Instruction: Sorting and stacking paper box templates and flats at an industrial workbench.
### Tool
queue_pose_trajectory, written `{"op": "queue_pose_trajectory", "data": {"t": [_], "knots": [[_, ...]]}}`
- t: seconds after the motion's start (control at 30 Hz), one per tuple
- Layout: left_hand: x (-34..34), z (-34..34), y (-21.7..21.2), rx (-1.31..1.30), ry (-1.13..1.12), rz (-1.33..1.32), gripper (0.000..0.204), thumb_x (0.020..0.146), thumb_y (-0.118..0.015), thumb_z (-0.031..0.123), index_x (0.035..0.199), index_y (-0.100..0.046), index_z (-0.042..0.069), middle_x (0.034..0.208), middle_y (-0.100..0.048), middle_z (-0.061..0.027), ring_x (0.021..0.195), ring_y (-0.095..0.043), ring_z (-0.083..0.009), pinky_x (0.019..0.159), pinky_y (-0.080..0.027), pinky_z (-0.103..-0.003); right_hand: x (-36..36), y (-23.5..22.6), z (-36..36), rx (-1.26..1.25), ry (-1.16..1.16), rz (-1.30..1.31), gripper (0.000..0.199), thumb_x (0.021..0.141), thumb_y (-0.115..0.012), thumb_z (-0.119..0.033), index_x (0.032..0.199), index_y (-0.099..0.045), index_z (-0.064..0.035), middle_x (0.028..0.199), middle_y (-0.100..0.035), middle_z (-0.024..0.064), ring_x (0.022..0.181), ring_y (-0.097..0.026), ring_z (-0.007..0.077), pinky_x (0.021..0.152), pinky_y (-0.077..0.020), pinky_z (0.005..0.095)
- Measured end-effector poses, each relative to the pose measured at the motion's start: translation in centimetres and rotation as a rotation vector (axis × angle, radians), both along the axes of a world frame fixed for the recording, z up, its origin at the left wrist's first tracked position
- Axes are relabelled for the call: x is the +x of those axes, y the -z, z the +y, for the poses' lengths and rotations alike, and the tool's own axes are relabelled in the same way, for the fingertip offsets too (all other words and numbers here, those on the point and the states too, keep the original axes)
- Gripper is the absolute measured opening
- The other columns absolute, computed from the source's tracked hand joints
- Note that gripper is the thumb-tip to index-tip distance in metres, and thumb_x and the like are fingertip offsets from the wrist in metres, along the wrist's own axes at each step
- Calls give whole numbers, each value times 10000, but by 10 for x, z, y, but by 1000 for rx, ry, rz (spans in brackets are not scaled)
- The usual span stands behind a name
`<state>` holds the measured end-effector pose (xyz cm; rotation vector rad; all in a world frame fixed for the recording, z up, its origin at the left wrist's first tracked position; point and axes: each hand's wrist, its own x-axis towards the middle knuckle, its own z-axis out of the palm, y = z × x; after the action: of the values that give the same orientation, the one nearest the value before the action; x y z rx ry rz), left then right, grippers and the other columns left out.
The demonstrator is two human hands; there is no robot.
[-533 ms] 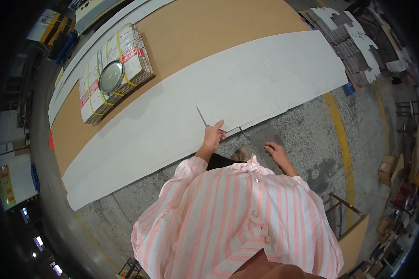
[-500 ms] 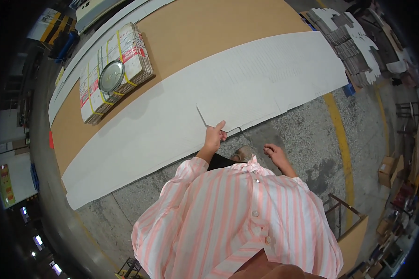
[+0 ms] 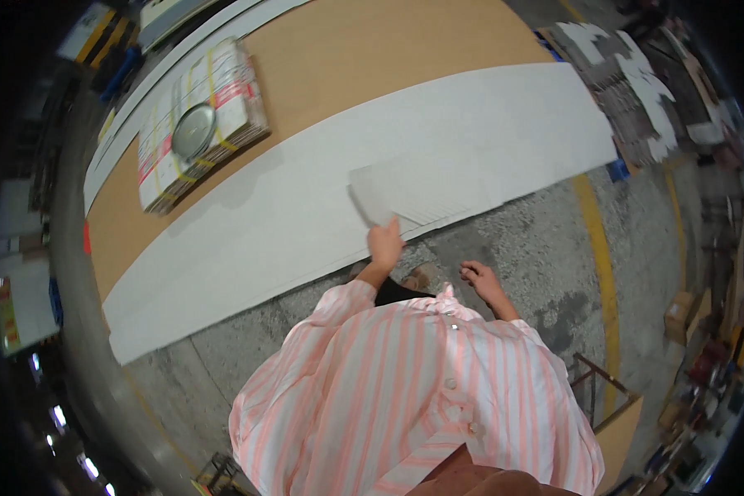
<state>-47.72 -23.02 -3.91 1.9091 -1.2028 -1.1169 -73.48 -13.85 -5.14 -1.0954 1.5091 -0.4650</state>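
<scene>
My left hand [image 3: 386,241] is closed at the near edge of a long white sheet [image 3: 248,248] on the table. Its fingers pinch a small flap-like piece of white cardboard [image 3: 370,197]. That piece is raised and tilted, its outline smeared by motion, and I cannot tell whether it is fully separate from the sheet. My right hand [image 3: 481,279] hangs over the floor in front of my body, apart from the sheet. Its fingers are curled in, and whatever they may hold is hidden.
A strapped stack of flat printed cartons [image 3: 174,178] lies on the brown board [image 3: 372,50] at the left, with a round metal lid [image 3: 194,131] on top. Grey and white cardboard pieces [image 3: 616,83] are piled far right. A yellow line [image 3: 601,256] crosses the concrete floor.
The small cardboard piece has gone from lying nearly flat in the sheet to being lifted at an angle by my left hand. My right hand has shifted slightly left.
</scene>
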Motion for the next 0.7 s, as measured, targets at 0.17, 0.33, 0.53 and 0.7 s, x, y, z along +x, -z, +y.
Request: {"op": "queue_pose_trajectory", "data": {"t": [0.17,0.33,0.53,0.7], "knots": [[15,-1,-17,78,-320,661,440,830,-525,332,647,-547,-67,478,-546,-152,363,-515,-176,337,-394,-281,4,-9,-9,14,29,-20,327,825,-524,-208,1093,-550,-22,903,-615,68,800,-574,150,700,-447,271],[-6,-2,-24,27,-254,431,450,838,-510,331,685,-537,-91,490,-550,-160,366,-518,-179,333,-395,-278,3,-7,0,74,39,-38,332,814,-548,-187,1082,-546,9,908,-612,76,804,-572,151,721,-452,281],[5,4,-21,55,-227,460,426,848,-497,315,732,-549,-91,536,-569,-166,387,-529,-178,342,-412,-271,13,-8,7,73,31,-85,331,816,-550,-182,1077,-544,20,842,-603,55,725,-547,128,656,-444,256],[14,-1,-20,89,-311,777,377,850,-507,280,835,-529,-97,652,-587,-194,447,-556,-203,352,-429,-267,20,-13,0,79,68,-92,312,803,-535,-173,1046,-564,20,853,-619,105,749,-577,171,691,-456,296]]}}
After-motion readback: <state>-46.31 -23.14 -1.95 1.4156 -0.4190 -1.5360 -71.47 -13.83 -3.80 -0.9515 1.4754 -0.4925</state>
